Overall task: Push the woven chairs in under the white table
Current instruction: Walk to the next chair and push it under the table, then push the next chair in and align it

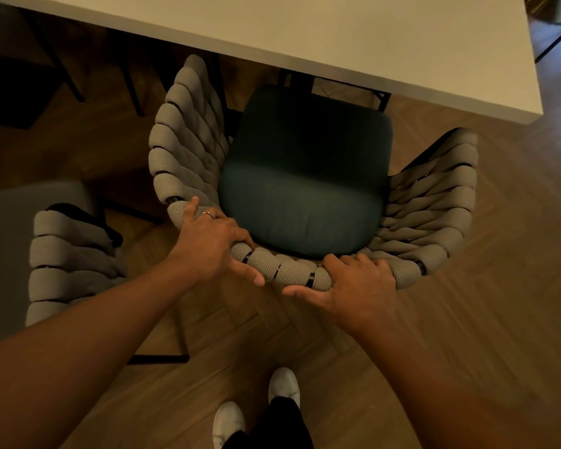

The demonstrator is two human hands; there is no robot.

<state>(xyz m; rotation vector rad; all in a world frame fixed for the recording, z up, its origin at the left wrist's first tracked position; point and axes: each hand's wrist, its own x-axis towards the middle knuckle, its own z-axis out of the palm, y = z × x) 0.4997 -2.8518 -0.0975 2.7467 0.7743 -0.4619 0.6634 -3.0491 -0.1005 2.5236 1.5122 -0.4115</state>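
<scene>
A woven chair (188, 147) with grey padded straps and a dark teal seat cushion (305, 189) stands in front of me. Its front reaches just under the edge of the white table (337, 37). My left hand (214, 244) grips the top of the backrest on the left, fingers curled over the rim, thumb behind it. My right hand (353, 286) grips the same rim further right, fingers over the top, thumb stretched along the back. A second woven chair (68, 260) stands to my left, partly cut off by the frame's edge.
Wooden herringbone floor (483, 286) lies all round. Black table legs (382, 102) show under the tabletop beyond the seat. Dark chair legs (75, 82) stand under the table at the far left. My white shoes (282, 384) are at the bottom, behind the chair.
</scene>
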